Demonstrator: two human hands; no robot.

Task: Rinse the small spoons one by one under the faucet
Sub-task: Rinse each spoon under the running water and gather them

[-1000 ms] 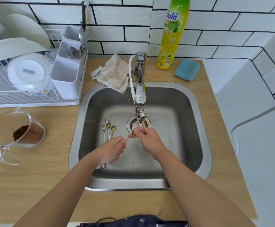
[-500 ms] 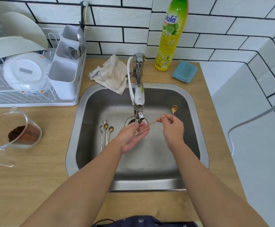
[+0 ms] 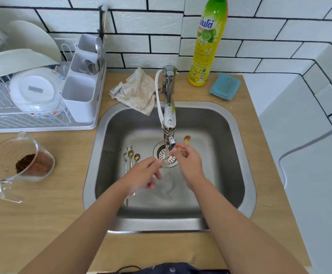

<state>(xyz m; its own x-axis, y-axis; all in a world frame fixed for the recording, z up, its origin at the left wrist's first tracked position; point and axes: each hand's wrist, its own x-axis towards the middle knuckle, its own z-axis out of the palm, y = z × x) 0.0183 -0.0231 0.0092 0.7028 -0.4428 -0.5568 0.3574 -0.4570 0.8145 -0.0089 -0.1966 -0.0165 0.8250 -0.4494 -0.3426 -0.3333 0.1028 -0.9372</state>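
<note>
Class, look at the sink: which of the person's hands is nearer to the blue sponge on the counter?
Right. The right hand is below and left of the blue sponge; the left hand lies farther left.

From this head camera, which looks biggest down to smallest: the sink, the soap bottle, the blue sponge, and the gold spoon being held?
1. Sink
2. Soap bottle
3. Blue sponge
4. Gold spoon in the right hand, with only part of it showing

The wide lens stretches the bottle, but the order holds.

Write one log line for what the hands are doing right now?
right hand: holds gold spoon | left hand: empty, by water | faucet: running
</note>
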